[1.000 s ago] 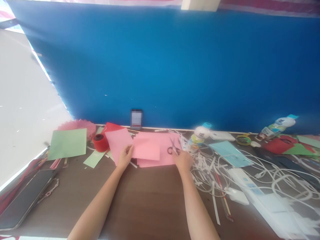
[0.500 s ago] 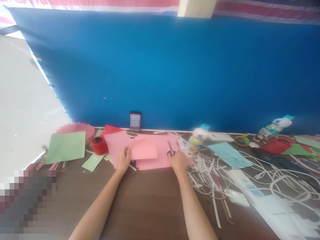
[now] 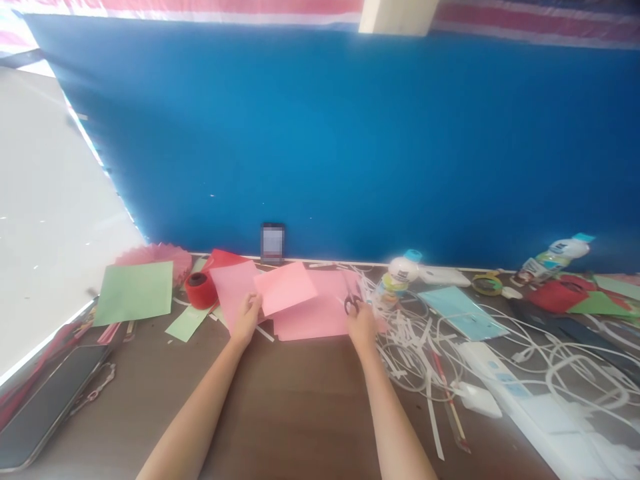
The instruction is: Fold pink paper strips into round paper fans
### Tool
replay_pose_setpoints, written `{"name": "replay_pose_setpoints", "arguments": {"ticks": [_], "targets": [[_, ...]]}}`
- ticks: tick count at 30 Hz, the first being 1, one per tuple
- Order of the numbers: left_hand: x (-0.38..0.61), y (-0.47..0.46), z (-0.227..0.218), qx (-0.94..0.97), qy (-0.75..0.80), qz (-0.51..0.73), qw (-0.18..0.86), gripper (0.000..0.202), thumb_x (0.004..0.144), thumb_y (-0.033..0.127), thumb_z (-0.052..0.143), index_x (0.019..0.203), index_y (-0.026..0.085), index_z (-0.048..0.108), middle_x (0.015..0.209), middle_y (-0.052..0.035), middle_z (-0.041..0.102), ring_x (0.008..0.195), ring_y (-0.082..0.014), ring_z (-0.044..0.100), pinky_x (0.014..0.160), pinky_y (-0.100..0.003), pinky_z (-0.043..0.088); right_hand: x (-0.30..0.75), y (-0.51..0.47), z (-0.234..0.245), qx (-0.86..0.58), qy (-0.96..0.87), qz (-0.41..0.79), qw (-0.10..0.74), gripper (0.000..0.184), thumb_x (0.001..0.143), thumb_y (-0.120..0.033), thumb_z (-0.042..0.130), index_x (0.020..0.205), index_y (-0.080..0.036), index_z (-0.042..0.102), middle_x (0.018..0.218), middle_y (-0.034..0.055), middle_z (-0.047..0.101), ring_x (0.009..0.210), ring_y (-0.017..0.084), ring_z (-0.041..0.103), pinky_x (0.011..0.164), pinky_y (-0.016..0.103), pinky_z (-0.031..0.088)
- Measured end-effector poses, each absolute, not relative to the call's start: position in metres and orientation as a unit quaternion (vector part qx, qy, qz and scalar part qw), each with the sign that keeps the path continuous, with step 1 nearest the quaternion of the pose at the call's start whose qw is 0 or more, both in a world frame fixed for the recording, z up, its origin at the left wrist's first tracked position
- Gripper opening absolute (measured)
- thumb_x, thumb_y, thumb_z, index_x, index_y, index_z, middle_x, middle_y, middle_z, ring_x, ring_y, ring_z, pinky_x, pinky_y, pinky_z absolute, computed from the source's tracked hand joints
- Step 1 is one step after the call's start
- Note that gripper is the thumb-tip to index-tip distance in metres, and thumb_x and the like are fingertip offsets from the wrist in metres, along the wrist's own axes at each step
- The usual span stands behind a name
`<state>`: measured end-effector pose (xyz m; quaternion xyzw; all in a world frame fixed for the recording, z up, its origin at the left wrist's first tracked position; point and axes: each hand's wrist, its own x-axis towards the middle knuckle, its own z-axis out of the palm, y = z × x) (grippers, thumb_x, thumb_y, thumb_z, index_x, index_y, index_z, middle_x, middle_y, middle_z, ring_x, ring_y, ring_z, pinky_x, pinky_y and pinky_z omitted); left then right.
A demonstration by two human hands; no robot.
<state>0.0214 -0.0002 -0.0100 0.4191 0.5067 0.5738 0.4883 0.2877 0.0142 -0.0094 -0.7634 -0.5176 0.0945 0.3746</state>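
My left hand pinches the left corner of a small pink paper, which is tilted above the larger pink sheets. My right hand is closed at the dark handles of a pair of scissors, whose blades point away from me. Beneath both lies a larger pink sheet, flat on the table. Another pink sheet lies just behind my left hand. White paper strips are heaped to the right of my right hand.
Left of the pink sheets are a red tape roll and green paper. A phone lies at the near left. A bottle, white cables and a power strip stand or lie on the right.
The small pink paper has turned, its right side swinging up and away from me. My right hand and the scissors have shifted slightly right. My left hand has barely moved.
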Motion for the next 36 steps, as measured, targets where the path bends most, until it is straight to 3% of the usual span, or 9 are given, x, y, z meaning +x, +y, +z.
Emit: {"name": "replay_pose_setpoints", "arguments": {"ticks": [4, 6, 12, 17, 36], "targets": [[0.027, -0.003, -0.010, 0.442, 0.506, 0.559, 0.486, 0.035, 0.070, 0.052, 0.049, 0.083, 0.021, 0.044, 0.051, 0.0068, 0.047, 0.045, -0.0087, 0.050, 0.044, -0.020, 0.042, 0.272, 0.015, -0.008, -0.585, -0.437, 0.334, 0.596, 0.030, 0.065, -0.043, 0.059, 0.076, -0.016, 0.053, 0.072, 0.0060, 0.061, 0.072, 0.021, 0.059, 0.063, 0.033, 0.047], [0.031, -0.005, -0.009, 0.461, 0.507, 0.551, 0.476, 0.034, 0.070, 0.052, 0.050, 0.081, 0.020, 0.044, 0.050, 0.0066, 0.047, 0.045, -0.0084, 0.049, 0.043, -0.018, 0.040, 0.260, 0.014, -0.009, -0.494, -0.399, 0.432, 0.640, 0.032, 0.060, -0.042, 0.064, 0.076, -0.018, 0.051, 0.073, 0.0033, 0.059, 0.069, 0.018, 0.058, 0.060, 0.031, 0.048], [0.036, -0.009, -0.005, 0.499, 0.465, 0.513, 0.520, 0.035, 0.072, 0.050, 0.049, 0.087, 0.019, 0.047, 0.055, 0.0045, 0.051, 0.049, -0.0091, 0.053, 0.049, -0.021, 0.045, 0.244, 0.013, -0.019, -0.489, -0.386, 0.425, 0.657, 0.042, 0.045, -0.028, 0.075, 0.076, -0.017, 0.048, 0.077, 0.0013, 0.055, 0.072, 0.015, 0.056, 0.064, 0.030, 0.048], [0.034, -0.008, -0.005, 0.499, 0.440, 0.487, 0.566, 0.041, 0.070, 0.046, 0.054, 0.097, 0.016, 0.048, 0.058, 0.0023, 0.055, 0.052, -0.0108, 0.057, 0.054, -0.027, 0.051, 0.246, 0.013, -0.021, -0.511, -0.397, 0.399, 0.650, 0.038, 0.048, -0.027, 0.072, 0.075, -0.017, 0.047, 0.074, 0.0001, 0.053, 0.073, 0.015, 0.055, 0.066, 0.029, 0.046], [0.032, -0.005, -0.010, 0.529, 0.463, 0.475, 0.529, 0.044, 0.071, 0.051, 0.050, 0.088, 0.011, 0.059, 0.068, -0.0040, 0.060, 0.061, -0.0140, 0.059, 0.060, -0.028, 0.052, 0.245, 0.010, -0.017, -0.511, -0.393, 0.399, 0.652, 0.038, 0.048, -0.027, 0.074, 0.075, -0.017, 0.049, 0.074, -0.0004, 0.052, 0.073, 0.014, 0.053, 0.066, 0.028, 0.045]]}}
